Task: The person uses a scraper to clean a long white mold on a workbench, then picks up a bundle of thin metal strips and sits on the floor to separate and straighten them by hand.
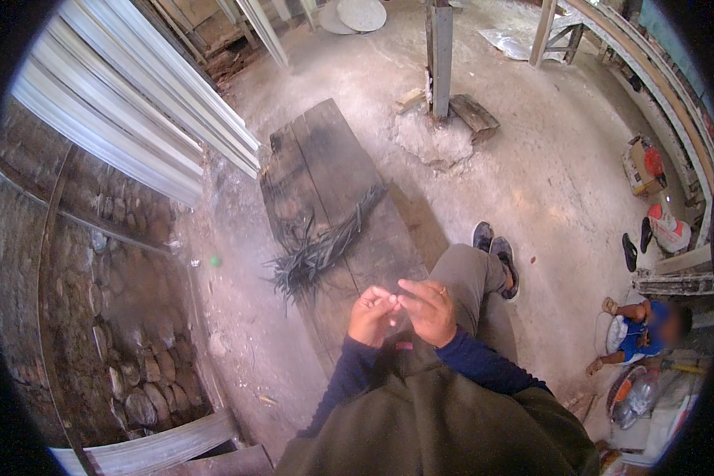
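Close in front of my body, my two hands meet over the near end of a dark wooden bench (302, 163). My left hand (370, 317) is closed, its thumb and fingertips pinched together. My right hand (428, 313) touches it at the fingertips, with its thumb drawn toward its bent fingers and a ring on one finger. Whatever the fingertips hold, if anything, is too small to make out. Beyond the hands, a bundle of dark, thin leaf-like strips (325, 246) lies across the bench, its frayed end to the left.
White corrugated sheets (127, 103) and a stone wall (147, 365) stand at left. A post (439, 63) rises from a broken base ahead. At right are a small box (642, 166), a red-and-white bag (668, 230), dark sandals (630, 252) and a person in blue (641, 333).
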{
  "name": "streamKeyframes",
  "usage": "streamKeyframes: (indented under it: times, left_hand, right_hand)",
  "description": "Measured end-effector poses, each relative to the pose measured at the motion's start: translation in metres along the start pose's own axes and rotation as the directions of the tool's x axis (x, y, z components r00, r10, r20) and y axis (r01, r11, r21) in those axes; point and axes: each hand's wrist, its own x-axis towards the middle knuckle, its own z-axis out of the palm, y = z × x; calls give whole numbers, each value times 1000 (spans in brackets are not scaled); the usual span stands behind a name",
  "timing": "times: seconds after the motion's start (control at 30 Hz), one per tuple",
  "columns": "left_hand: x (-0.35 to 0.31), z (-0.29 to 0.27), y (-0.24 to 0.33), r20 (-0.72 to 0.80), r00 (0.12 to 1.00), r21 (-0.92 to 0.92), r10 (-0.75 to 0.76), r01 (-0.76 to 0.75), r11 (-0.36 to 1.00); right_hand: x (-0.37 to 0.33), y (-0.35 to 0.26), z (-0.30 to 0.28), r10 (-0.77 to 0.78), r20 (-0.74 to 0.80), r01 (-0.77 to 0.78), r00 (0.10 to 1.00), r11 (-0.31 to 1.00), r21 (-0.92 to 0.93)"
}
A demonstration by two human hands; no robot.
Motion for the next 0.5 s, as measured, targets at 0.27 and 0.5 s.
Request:
streamKeyframes:
  times: [0.27, 0.5]
  left_hand:
    - [-4, 5, 26, -53, 996, 466, -71, 88, 880]
    - [-18, 24, 20, 268, 879, 755, 396, -446, 481]
  right_hand:
    - [-3, 15, -6, -32, 159, -14, 987, 961, 278]
    - [-1, 6, -9, 596, 469, -701, 651, 236, 673]
